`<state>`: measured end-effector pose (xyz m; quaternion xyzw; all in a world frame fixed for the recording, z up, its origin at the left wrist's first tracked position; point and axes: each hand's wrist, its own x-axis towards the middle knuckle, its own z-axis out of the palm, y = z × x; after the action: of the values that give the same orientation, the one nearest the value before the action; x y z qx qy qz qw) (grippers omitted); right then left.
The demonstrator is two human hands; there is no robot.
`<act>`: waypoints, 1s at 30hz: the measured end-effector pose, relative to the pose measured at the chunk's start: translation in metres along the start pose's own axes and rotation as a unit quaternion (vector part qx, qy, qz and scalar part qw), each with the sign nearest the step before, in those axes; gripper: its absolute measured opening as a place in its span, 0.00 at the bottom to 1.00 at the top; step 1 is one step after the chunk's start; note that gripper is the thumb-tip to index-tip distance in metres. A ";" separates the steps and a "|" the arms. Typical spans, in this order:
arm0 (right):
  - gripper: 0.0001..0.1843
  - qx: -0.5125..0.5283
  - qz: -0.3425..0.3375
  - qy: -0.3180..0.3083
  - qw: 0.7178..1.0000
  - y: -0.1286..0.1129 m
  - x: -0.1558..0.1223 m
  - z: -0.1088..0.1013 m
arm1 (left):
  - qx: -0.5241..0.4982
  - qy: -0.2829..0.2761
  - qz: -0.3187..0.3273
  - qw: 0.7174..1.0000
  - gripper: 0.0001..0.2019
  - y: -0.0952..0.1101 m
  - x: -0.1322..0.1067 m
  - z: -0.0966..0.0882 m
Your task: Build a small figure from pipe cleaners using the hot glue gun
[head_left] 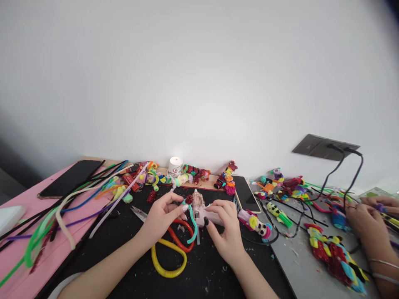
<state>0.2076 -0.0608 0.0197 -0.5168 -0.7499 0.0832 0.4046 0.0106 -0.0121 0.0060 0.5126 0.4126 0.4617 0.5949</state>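
Observation:
My left hand (165, 211) pinches a small dark red piece of pipe cleaner (188, 199) between thumb and fingers. A turquoise pipe cleaner (193, 224) hangs down from it in a curve. Just to the right is a pale pink hot glue gun (202, 214), its nozzle crusted with brownish glue and pointing away from me. My right hand (225, 224) closes on the gun's body, thumb near and fingers over it; the palm side is hidden. Scissors (169, 272) with yellow and red handles lie below my left hand, their blades partly under it.
Loose pipe cleaners (67, 211) spread over the pink surface (18, 265) at left, beside a phone (71, 178). Pipe-cleaner figures, a paper cup (175, 166) and another phone (246, 193) line the back. At right, a co-worker's hands (361, 224) work near cables and several figures (338, 253).

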 end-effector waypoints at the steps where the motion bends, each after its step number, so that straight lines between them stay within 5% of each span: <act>1: 0.09 0.007 -0.004 -0.003 1.000 -0.003 -0.001 0.001 | 0.012 -0.006 0.003 1.000 0.11 0.000 -0.001 0.000; 11: 0.06 0.023 -0.013 -0.008 1.000 -0.011 -0.006 0.016 | 0.064 -0.051 0.017 0.996 0.11 -0.004 -0.008 0.002; 30: 0.10 0.087 -0.009 0.037 0.995 -0.001 -0.006 0.013 | -0.036 -0.122 -0.043 0.991 0.13 0.001 -0.002 0.001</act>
<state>0.1991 -0.0628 0.0084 -0.4754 -0.7287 0.1255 0.4767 0.0105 -0.0145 0.0075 0.5251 0.3417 0.3838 0.6784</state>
